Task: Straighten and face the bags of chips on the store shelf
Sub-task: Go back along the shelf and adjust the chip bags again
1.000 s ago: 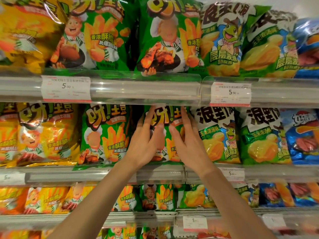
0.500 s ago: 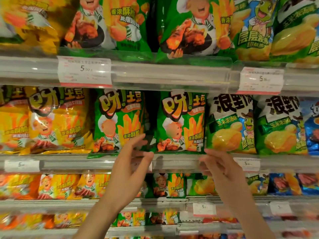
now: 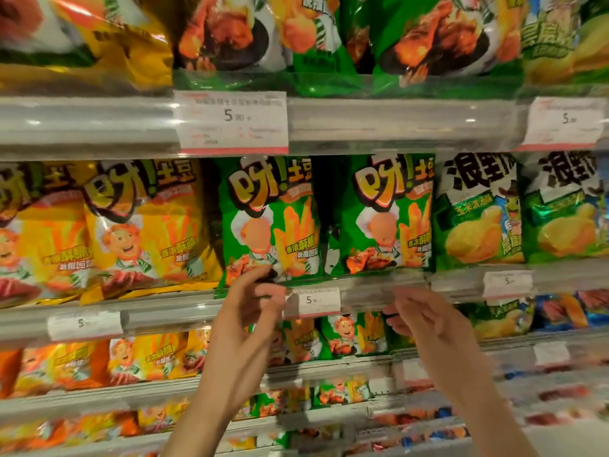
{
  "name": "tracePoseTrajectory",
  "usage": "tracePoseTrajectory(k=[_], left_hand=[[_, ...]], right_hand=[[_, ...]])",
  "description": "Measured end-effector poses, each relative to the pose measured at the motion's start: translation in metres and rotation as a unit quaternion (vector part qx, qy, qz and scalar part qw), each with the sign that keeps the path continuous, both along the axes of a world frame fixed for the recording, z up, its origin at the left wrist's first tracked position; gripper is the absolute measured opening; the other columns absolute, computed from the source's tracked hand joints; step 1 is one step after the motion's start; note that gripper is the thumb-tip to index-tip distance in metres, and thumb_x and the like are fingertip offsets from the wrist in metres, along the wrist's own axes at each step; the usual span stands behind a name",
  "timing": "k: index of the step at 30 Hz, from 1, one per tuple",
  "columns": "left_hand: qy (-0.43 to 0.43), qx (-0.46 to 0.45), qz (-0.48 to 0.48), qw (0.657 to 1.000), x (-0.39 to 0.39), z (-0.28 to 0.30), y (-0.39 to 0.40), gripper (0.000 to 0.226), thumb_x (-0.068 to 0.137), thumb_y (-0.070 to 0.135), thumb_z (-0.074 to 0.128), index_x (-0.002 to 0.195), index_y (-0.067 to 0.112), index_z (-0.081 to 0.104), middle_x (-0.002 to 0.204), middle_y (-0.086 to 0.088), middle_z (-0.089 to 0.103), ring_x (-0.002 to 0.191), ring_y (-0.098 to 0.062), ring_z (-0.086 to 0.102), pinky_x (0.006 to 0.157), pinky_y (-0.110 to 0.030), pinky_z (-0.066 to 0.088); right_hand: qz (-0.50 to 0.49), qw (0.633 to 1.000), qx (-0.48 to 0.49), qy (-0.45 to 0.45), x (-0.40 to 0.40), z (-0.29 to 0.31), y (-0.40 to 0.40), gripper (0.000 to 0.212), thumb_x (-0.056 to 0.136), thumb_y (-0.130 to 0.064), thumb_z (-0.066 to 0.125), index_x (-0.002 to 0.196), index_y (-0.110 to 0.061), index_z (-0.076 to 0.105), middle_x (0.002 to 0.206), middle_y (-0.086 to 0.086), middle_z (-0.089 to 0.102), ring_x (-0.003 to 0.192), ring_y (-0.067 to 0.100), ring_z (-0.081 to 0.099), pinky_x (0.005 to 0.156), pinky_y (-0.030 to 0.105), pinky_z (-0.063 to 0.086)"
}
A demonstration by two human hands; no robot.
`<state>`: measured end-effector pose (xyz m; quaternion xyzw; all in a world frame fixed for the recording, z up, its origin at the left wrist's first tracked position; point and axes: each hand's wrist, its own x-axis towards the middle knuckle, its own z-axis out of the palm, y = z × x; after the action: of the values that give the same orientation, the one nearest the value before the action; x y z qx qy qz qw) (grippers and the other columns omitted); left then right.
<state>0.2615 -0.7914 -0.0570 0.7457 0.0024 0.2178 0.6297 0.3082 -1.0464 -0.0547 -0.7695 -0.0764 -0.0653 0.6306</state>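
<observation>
Both hands lower now, left hand (image 3: 245, 319) and right hand (image 3: 425, 321) loosely curled, empty, motion-blurred.

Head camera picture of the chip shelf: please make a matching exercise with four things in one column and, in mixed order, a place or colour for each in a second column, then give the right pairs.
Things
1. left hand
2. right hand
3. middle price tag
4. yellow chip bag

Places or colours
A. white, on the shelf rail between the two hands
B. on the middle shelf, left of the green bags
C. fingers at the bottom edge of a green chip bag
D. in front of the shelf rail, below the second green bag, holding nothing

Pairs: 1-C, 2-D, 3-A, 4-B
</observation>
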Motion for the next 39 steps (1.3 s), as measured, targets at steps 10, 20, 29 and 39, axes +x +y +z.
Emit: tracePoseTrajectory(k=[10,20,29,39], left_hand=[[-0.043,0.046,0.118,0.991,-0.007,0.024,0.012,0.026,0.093,0.051,0.061,0.119,0.054,0.056,0.110,0.022,0.067,0.106,0.000,0.064,0.078,-0.016,0.051],[-0.045,0.100,0.165,0.980,0.051,0.057,0.017,0.084,0.094,0.064,0.056,0.159,0.032,0.014,0.163,0.011,0.021,0.148,-0.006,0.023,0.120,-0.041,0.028],[-0.040,0.059,0.113,0.991,0.092,0.068,0.030,0.084,0.087,0.067,0.051,0.157,0.039,0.014,0.150,-0.002,0.042,0.139,-0.019,0.043,0.109,-0.033,0.037],[-0.049,0.032,0.087,0.994,0.099,0.062,0.038,0.072,0.099,0.052,0.054,0.157,0.036,0.015,0.144,0.017,0.039,0.130,0.003,0.042,0.097,-0.010,0.033]], right_hand=[[0.062,0.996,-0.001,-0.066,0.015,0.031,0.027,0.013,0.097,-0.030,0.060,0.105,-0.025,0.069,0.088,-0.006,0.076,0.085,0.012,0.072,0.079,0.027,0.059],[0.127,0.986,-0.032,-0.106,0.046,0.061,0.094,0.034,0.098,-0.039,0.058,0.131,-0.037,0.053,0.128,-0.021,0.059,0.120,-0.004,0.056,0.099,0.020,0.049],[0.057,0.994,-0.071,-0.054,0.084,0.072,0.143,0.034,0.097,-0.058,0.044,0.125,-0.039,0.044,0.098,-0.021,0.059,0.085,-0.013,0.058,0.068,0.009,0.039],[0.009,0.997,-0.054,-0.051,0.089,0.065,0.149,0.066,0.090,-0.068,0.045,0.141,-0.028,0.042,0.129,-0.007,0.055,0.116,0.007,0.054,0.102,0.036,0.041]])
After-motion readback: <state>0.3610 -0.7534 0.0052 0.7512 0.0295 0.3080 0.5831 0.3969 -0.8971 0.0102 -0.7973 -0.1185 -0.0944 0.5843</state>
